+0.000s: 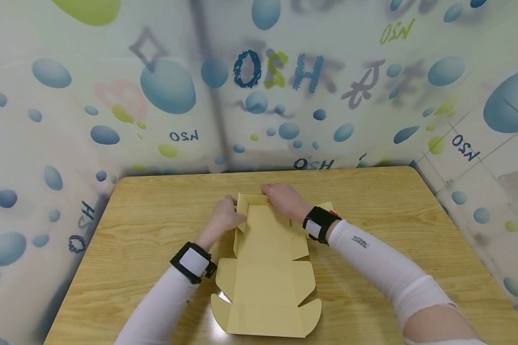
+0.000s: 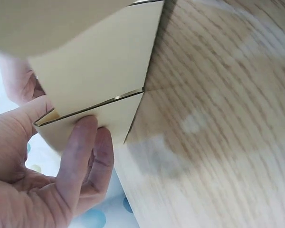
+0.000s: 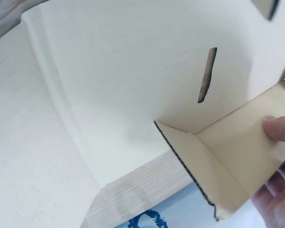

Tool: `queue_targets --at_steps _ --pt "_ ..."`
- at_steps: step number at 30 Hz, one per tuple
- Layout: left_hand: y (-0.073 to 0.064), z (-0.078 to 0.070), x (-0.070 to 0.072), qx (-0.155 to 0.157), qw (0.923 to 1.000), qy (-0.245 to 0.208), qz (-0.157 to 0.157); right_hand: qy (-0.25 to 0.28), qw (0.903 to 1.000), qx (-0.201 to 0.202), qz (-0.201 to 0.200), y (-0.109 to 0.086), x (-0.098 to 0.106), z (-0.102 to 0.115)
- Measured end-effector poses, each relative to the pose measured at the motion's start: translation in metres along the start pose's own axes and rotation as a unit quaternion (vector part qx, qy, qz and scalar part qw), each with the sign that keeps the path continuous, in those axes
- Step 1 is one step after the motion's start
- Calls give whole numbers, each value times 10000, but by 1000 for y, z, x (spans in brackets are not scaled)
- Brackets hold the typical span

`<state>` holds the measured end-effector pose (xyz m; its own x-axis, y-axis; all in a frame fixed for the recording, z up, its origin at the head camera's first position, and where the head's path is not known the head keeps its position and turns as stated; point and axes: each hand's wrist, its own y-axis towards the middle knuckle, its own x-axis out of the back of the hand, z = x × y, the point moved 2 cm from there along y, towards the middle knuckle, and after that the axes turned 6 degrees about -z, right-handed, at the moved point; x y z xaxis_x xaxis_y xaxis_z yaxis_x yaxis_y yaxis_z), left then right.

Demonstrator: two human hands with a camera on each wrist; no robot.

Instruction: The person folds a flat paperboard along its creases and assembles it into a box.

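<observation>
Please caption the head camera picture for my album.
Left hand and right hand gripping the upturned far end of a cardboard box, wooden table beneath.

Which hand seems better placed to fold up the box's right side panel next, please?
Probably the right hand: it grips the far wall, nearer that side panel, while the left hand holds the far left corner.

A pale printed curtain (image 1: 373, 143) hangs beyond the left hand (image 1: 222, 215) and right hand (image 1: 287, 200), running down past each on its outer side. It bears glossy blue drops (image 1: 168, 88), lime-green spots (image 1: 168, 150) and blue-and-green lettering (image 1: 246, 69). A grey shadow band (image 1: 216, 110) drops down it beyond the left hand. Below both hands spreads a wood-grain bench (image 1: 147, 215), rounded at its far corners; light glares white (image 1: 217, 331) on it, nearer the wearer than the left hand.
</observation>
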<state>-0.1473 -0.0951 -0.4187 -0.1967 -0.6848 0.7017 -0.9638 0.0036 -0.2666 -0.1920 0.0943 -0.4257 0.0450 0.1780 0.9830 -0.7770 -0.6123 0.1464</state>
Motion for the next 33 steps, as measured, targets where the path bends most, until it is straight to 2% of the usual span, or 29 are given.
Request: queue_targets --at_steps 6,13,19,27,30,33 --pt "1 2 -4 -21 9998 136 -137 -8 10000 -1 23 2 0 1" --pt "3 5 -7 -168 9996 -33 -242 45 9999 -68 85 3 -2 0" --pt "4 7 -9 -173 9994 -9 -305 84 9999 -71 106 3 0 1" --pt "1 2 -8 -138 9993 39 -341 100 9997 -118 206 4 -1 -2" --pt "0 1 -8 -131 9994 63 -310 181 9995 -148 225 4 -1 -3" --pt "0 -1 -9 -108 9995 95 -264 489 9979 -344 268 0 0 -7"
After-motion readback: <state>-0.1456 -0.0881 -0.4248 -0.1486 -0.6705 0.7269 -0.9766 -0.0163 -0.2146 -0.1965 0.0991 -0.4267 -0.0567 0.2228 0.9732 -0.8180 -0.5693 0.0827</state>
